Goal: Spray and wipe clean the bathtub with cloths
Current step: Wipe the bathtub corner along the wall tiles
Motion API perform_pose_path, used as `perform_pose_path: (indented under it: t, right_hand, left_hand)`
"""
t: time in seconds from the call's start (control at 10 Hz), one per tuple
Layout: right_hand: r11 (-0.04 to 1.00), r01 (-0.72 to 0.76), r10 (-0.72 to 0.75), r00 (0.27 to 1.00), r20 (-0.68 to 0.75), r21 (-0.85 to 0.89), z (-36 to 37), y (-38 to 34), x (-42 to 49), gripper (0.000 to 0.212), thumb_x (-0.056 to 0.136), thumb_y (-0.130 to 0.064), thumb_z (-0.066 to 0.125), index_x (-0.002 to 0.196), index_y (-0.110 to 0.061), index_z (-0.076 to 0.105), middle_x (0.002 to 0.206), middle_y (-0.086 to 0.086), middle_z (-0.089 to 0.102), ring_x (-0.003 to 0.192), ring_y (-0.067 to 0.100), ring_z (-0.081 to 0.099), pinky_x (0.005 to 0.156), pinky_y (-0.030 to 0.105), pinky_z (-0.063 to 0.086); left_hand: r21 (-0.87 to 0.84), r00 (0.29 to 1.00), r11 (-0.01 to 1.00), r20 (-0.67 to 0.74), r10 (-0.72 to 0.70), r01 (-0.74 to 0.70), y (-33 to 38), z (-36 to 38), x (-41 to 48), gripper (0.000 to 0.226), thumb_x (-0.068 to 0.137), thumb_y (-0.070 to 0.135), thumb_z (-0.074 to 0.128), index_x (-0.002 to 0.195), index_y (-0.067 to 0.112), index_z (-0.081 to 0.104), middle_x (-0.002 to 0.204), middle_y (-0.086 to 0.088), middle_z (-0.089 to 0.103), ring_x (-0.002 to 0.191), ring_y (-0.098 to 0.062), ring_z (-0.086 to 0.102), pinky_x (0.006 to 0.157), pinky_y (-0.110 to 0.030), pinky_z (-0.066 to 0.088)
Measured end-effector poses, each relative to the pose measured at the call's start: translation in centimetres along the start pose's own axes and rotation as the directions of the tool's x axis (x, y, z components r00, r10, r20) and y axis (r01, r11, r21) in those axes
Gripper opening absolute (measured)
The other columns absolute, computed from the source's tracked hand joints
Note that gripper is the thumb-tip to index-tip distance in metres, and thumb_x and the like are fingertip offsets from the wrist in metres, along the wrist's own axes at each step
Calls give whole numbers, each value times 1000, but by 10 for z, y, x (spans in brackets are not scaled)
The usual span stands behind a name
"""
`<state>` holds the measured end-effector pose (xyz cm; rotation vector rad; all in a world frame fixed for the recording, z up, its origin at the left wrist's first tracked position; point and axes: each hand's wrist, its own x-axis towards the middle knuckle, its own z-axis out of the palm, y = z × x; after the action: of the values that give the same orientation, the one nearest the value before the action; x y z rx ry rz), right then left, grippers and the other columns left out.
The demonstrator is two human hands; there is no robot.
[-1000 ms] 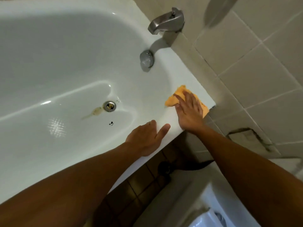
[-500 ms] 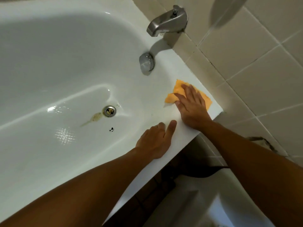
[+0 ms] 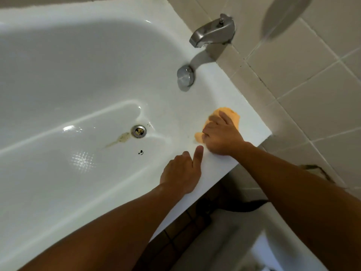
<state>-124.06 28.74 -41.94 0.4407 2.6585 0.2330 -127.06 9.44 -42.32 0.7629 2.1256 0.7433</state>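
The person is at the wiping step. The right hand bunches the orange cloth in bent fingers and presses it on the bathtub rim, at the right end below the tap. The left hand holds nothing and rests on the near rim. Next, the cloth likely needs to go down to the brown stain by the drain.

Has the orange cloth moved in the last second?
Yes. The cloth, under the right hand, has slid toward the drain, away from the corner of the tub.
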Motion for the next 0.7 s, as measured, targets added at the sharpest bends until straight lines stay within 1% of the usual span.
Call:
perform_pose_path:
  t: [0.1, 0.2, 0.3, 0.4, 0.5, 0.6, 0.7]
  right_hand:
    - [967, 167, -156, 985, -71, 193, 9, -42, -43, 54, 100, -37, 19, 94, -22, 70, 95, -2, 73, 101, 22, 63, 109, 40, 24]
    - [950, 22, -37, 998, 43, 311, 3, -39, -47, 51, 102, -38, 23, 102, -17, 69, 103, 3, 73, 109, 24, 62, 118, 43, 20]
    - [987, -103, 71, 970, 234, 127, -16, -50, -31, 43, 105, -35, 27, 116, -19, 66, 121, 2, 69, 120, 26, 57, 119, 46, 17]
    - [982, 72, -130, 926, 354, 173, -31, -131, -46, 47, 105, -45, 27, 118, -24, 67, 123, -1, 68, 108, 21, 61, 105, 44, 32]
    - [940, 149, -250, 913, 323, 306, -36, -176, -74, 45, 106, -39, 25, 124, -27, 64, 127, -1, 68, 110, 21, 62, 102, 42, 35]
    - [968, 11, -113, 910, 398, 249, -40, -157, -65, 45, 106, -40, 25, 122, -22, 63, 134, 2, 63, 120, 26, 58, 106, 46, 31]
    - [986, -22, -52, 902, 430, 166, -46, -175, -66, 43, 103, -34, 28, 121, -21, 64, 135, 3, 62, 120, 27, 57, 103, 45, 30]
  left_hand:
    - [-48, 998, 998, -42, -48, 45, -12, -4, -10, 77, 95, 66, -3, 95, 17, 55, 101, -17, 68, 101, -37, 65, 89, -44, 48]
    - [-144, 979, 968, 16, -204, 204, -20, -14, -27, 62, 108, 44, 7, 140, 13, 50, 127, -19, 62, 118, -37, 59, 103, -45, 43]
    - [-219, 957, 932, 43, -285, 288, -39, -27, -42, 54, 111, 27, 21, 158, 0, 16, 137, -23, 54, 121, -41, 55, 103, -47, 42]
    - [-281, 937, 899, -1, -349, 335, -57, -42, -60, 60, 109, 42, 14, 148, 3, 39, 126, -24, 61, 115, -42, 59, 97, -48, 46]
    - [-196, 951, 937, -52, -304, 289, -79, -50, -87, 57, 110, 39, 12, 153, 6, 30, 125, -22, 62, 113, -40, 59, 96, -48, 46]
    - [-70, 964, 963, -41, -262, 259, -110, -63, -121, 74, 106, 51, 2, 133, 2, 50, 118, -24, 64, 108, -40, 61, 97, -47, 46]
    - [-69, 961, 960, -29, -275, 272, -147, -76, -163, 87, 96, 62, -6, 119, 12, 62, 125, -16, 65, 108, -27, 60, 101, -35, 40]
